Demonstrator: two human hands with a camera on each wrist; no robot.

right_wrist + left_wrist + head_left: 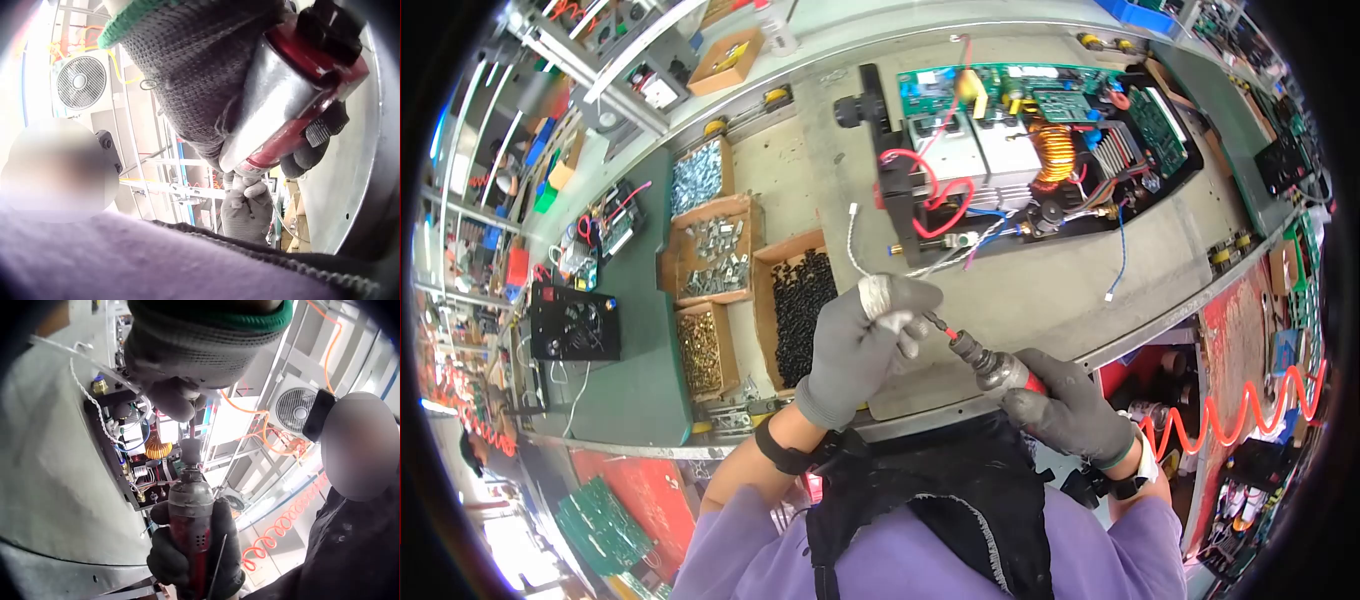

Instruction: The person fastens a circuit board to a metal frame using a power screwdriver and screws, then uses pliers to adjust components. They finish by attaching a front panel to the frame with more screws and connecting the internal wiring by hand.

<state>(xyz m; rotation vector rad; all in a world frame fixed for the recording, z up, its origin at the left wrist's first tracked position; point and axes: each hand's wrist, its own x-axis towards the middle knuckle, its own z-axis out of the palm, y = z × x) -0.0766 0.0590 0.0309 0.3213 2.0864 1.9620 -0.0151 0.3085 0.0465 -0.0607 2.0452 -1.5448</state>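
Note:
My gloved right hand (1065, 405) grips a red and silver power screwdriver (1000, 372), its bit pointing up and left. At the bit's tip, the gloved left hand (855, 345) has thumb and fingers curled together, pinching the end; whether a small screw is there too is hidden by the fingertips. In the left wrist view the screwdriver (190, 503) stands upright below the left fingers, with the right hand (165, 553) wrapped round its body. The right wrist view shows the tool's silver side (272, 94) close up in the right hand (194, 69).
Beyond the hands lies a black chassis with a green circuit board (1040, 85), copper coil (1055, 155) and loose wires. Left of it are cardboard boxes of black screws (803, 310), metal clips (718, 255) and brass parts (700, 350). A red coiled hose (1230, 435) hangs at right.

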